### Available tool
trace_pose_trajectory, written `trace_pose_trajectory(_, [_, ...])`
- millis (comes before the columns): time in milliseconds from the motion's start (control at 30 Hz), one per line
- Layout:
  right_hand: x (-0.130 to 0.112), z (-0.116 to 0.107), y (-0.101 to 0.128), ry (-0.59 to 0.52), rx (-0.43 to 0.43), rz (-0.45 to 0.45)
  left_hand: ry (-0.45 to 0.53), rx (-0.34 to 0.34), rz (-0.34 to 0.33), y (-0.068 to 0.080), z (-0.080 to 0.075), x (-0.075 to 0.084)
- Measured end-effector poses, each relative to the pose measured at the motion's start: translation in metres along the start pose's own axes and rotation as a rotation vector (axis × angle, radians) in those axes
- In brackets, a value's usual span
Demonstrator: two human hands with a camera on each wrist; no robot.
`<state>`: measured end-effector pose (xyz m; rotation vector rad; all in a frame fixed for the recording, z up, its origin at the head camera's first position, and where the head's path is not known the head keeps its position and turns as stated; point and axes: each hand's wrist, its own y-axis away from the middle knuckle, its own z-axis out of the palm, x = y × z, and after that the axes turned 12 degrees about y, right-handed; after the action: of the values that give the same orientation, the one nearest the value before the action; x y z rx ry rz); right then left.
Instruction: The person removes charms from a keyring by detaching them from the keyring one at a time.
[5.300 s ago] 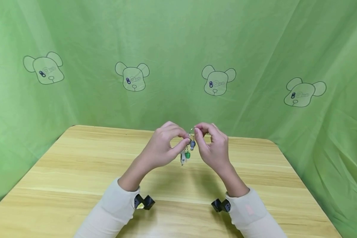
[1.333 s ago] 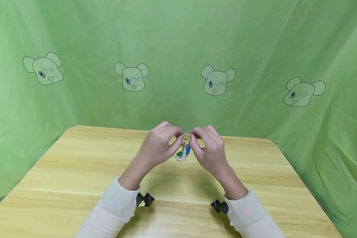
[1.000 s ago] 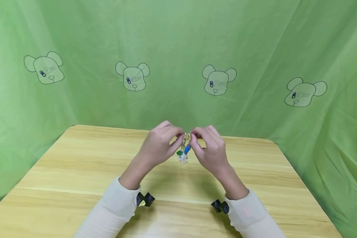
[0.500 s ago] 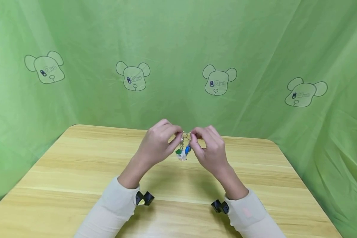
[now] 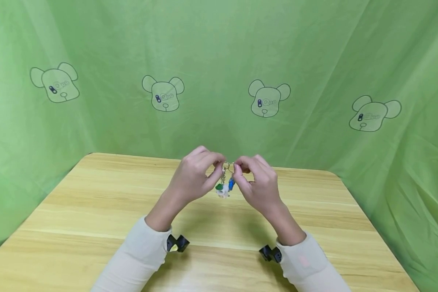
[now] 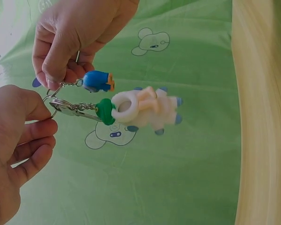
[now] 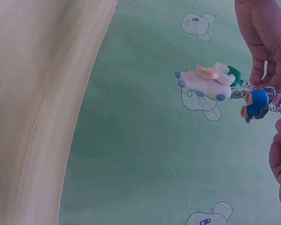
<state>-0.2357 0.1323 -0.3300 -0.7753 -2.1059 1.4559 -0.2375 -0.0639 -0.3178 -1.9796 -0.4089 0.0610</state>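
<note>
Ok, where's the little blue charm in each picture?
Head: blue charm, a bit below centre.
Left wrist: blue charm, upper left of centre.
Right wrist: blue charm, towards the right edge.
Shared landmark: the green charm, close by in all three.

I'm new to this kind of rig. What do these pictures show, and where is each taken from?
There is no machine here: a person works with two bare hands. The head picture comes from a camera worn on the head, looking down at the left hand, the right hand and the wooden table. The others come from the left camera and right camera, worn at the wrists. The fingertips pinch metal rings above the table; on short chains hang a blue charm, green charm and white charm. Which loop each hand grips is too small to tell. Behind is a green cloth.
</note>
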Motion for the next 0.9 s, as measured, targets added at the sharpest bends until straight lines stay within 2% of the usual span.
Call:
trace_pose_trajectory(400, [-0.0013, -0.0024, -0.0026, 0.003, 0.016, -0.015, 0.014, -0.037, -0.029, 0.0007, 0.0022, 0.0013])
trace_pose_trajectory(900, [-0.0007, -0.0014, -0.0022, 0.002, 0.017, -0.026, -0.001, -0.042, -0.022, 0.0004, -0.0017, 0.0003])
